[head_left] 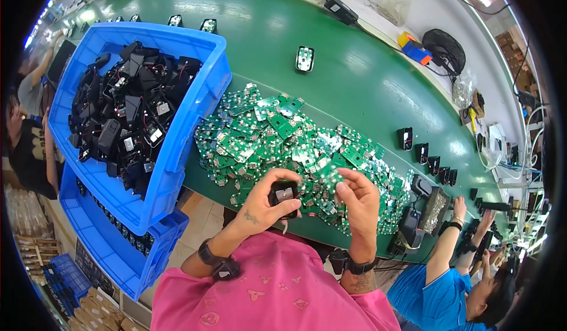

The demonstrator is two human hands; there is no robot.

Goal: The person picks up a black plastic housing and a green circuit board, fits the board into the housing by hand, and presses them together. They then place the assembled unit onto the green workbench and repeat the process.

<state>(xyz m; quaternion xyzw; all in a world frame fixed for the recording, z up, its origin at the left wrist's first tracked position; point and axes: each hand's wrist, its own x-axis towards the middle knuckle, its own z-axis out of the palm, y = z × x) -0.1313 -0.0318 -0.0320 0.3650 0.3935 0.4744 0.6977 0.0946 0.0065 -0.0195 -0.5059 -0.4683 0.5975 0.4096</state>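
Note:
My left hand (264,204) is closed around a small black plastic housing (283,193), its open side up with a silvery metal part inside. Between the thumb and fingers of my right hand (359,200) is a green circuit board (328,176), held just to the right of the housing and apart from it. Beneath and beyond both hands spreads a large heap of green circuit boards (283,130) on the green table. A blue bin (217,65) to the left is filled with black housings (109,136), some showing red wires.
A housing with a board in it (305,59) stands alone beyond the heap. Several black housings (405,138) line the table at right, near a metal box (436,208). A second blue bin (127,266) sits under the first. At right a co-worker in blue (428,295) works at the table.

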